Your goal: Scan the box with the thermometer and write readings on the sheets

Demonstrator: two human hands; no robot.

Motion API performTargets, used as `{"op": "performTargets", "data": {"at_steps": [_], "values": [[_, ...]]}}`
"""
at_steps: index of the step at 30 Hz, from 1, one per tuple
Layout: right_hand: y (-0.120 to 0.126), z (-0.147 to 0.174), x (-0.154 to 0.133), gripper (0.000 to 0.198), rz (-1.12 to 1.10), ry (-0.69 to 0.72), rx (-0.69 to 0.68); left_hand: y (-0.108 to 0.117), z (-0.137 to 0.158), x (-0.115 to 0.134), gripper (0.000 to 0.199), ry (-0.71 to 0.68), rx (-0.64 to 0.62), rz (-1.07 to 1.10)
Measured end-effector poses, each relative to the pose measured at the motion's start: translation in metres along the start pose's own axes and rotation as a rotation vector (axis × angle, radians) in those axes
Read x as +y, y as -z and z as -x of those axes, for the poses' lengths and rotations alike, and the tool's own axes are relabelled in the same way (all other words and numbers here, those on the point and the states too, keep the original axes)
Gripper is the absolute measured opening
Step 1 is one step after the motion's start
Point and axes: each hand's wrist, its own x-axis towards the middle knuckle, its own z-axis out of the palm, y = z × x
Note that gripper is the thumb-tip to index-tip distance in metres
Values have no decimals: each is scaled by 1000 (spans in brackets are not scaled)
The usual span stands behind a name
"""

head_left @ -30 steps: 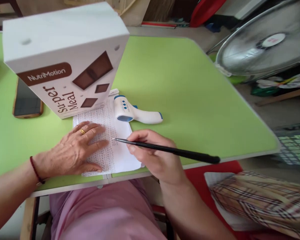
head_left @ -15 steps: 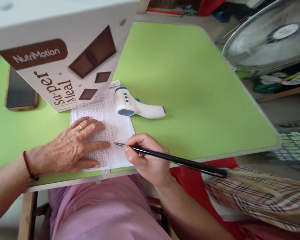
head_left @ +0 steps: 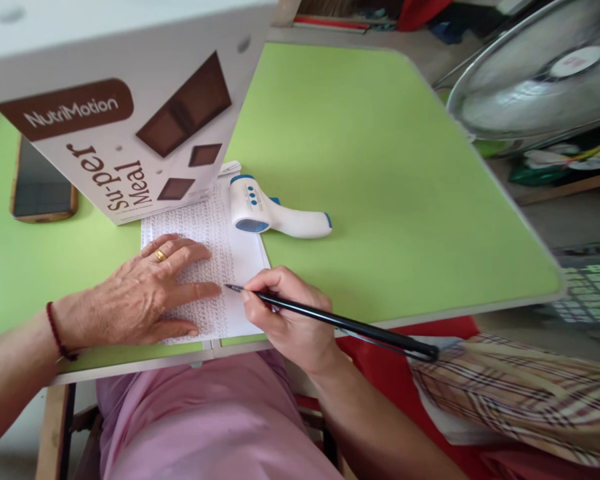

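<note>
Pinching the slim, glossy black pen (head_left: 365,329) between thumb and forefinger, the right hand (head_left: 295,320) angles its tapered tip over densely handwritten paper (head_left: 237,317), perhaps touching it; the left hand (head_left: 143,293) lies on the sheet, fingers spread, forefinger just beside the tip.

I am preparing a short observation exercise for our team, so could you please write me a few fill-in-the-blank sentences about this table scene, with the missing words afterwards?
1. The right hand holds a pen whose barrel is ____ in colour.
2. The left hand rests on the written page and wears a ring that is ____ in colour.
3. The brown banner on the white box bears the name ____.
4. The tabletop is coloured ____.

Missing words: black; gold; NutriMotion; green.
</note>
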Motion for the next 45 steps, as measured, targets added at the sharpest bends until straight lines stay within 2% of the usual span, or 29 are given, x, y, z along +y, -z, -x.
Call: {"op": "performTargets", "data": {"at_steps": [7, 11, 16, 33, 45], "values": [[-1, 0, 1, 9, -27, 33, 9, 1, -1, 1, 44, -1, -8, -6], [1, 0, 1, 8, -32, -6, -12, 2, -1, 2, 44, 1, -10, -4], [1, 1, 2, 10, -29, -42, 28, 2, -1, 1, 44, 10, -20, 1], [1, 0, 2, 9, -67, -1, 4, 3, -1, 0, 45, 4, -20, 6], [0, 0, 2, 11, -58, 6, 64, 3, -2, 1, 43, -14, -6, 10]]}}
